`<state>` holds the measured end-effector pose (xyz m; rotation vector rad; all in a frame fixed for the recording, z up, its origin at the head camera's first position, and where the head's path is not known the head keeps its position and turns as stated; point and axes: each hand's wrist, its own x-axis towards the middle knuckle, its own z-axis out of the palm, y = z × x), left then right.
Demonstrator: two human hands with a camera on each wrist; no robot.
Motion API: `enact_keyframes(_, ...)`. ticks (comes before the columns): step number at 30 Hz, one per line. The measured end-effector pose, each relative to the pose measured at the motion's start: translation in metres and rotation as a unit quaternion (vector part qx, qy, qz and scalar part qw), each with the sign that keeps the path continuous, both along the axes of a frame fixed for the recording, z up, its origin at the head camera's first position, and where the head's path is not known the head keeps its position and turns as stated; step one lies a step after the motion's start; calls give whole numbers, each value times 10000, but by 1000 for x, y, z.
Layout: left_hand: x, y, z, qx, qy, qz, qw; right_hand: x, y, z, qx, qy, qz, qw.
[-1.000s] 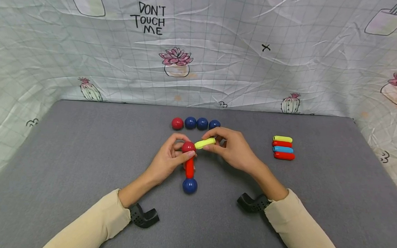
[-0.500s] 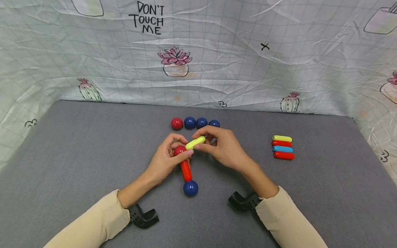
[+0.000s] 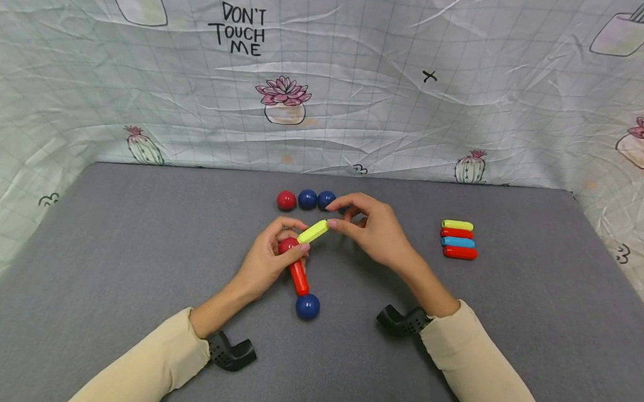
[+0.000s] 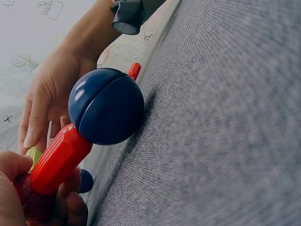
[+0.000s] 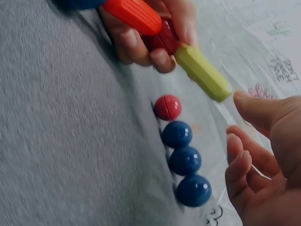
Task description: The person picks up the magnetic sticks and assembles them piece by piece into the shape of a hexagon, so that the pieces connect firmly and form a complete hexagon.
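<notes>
My left hand (image 3: 265, 256) grips a dark red ball (image 3: 287, 245) between thumb and fingers, which partly cover it. From that ball a red rod (image 3: 299, 279) runs toward me to a blue ball (image 3: 308, 307), large in the left wrist view. A yellow rod (image 3: 313, 232) sticks out of the same red ball, up and to the right. My right hand (image 3: 379, 234) has its thumb tip right at the yellow rod's free end. In the right wrist view its thumb and loosely bent fingers stand apart, with nothing between them.
A loose red ball (image 3: 286, 200) and three blue balls (image 5: 184, 160) form a row at the back of the grey table (image 3: 154, 244). Farther right lie several rods (image 3: 458, 242), yellow, red and blue, side by side. A printed cloth (image 3: 363, 116) hangs behind.
The yellow rod, pinched by my right hand earlier, is now let go and stays on the red ball. The joined piece has shifted left and tilted. My right hand has drawn back to the right.
</notes>
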<state>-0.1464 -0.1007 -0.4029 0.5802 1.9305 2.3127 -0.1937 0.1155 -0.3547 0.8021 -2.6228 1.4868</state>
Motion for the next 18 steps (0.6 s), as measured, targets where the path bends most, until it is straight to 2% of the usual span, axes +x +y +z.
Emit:
enact_keyframes(8, 0, 0, 0, -42, 10, -23, 10000, -16, 15, -12, -27, 333, -673, 9972)
enact_keyframes(14, 0, 0, -1, -57, 9, -22, 10000, -24, 23, -24, 200, 573, -838, 9946)
enact_keyframes(18, 0, 0, 0, -82, 1, -4, 10000, -26, 26, -28, 365, 562, -847, 9941)
